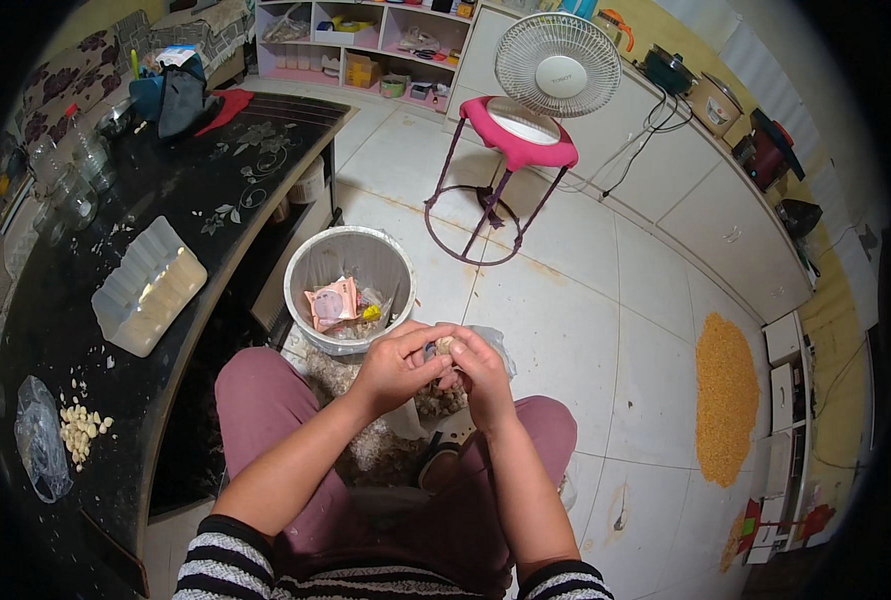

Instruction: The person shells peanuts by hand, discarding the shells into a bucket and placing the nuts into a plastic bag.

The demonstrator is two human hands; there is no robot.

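– Over the lap, how do the hands stand on your feed?

– Both curled in, fingers nearly closed. Left hand (397,367) and right hand (480,372) share one small pale piece (444,346) at the fingertips. Gap is just the width of it. Can't tell which hand carries the load.

– What could bite us?

– Slip, I'd say. Grip is tips only and the piece is small and roundish. Drop it and it could land in the pale scraps (370,445) between the knees: pale on pale, hard for me to find. Bin (310,262) is just beyond the left hand, open top, pink packet (332,302) inside; a stray flick could go in there. Clear bag (500,348) sits behind the right hand and could snag a finger.

– Edges?

– Left side is tight. Black counter (165,175) runs alongside, and the tray (125,290) of pale pieces is near its edge; a wide left elbow could clip it. The loose pale pile (83,432) touches or nearly touches a crumpled bag (43,440); tugging that bag could scatter it.

– Where's my room?

– Right. White floor (565,310) runs from the right knee out to the yellow heap (725,400); I'd stop short of that. Ahead, past the bin, the pink stool (525,148) with the fan (557,70) on it limits forward reach.
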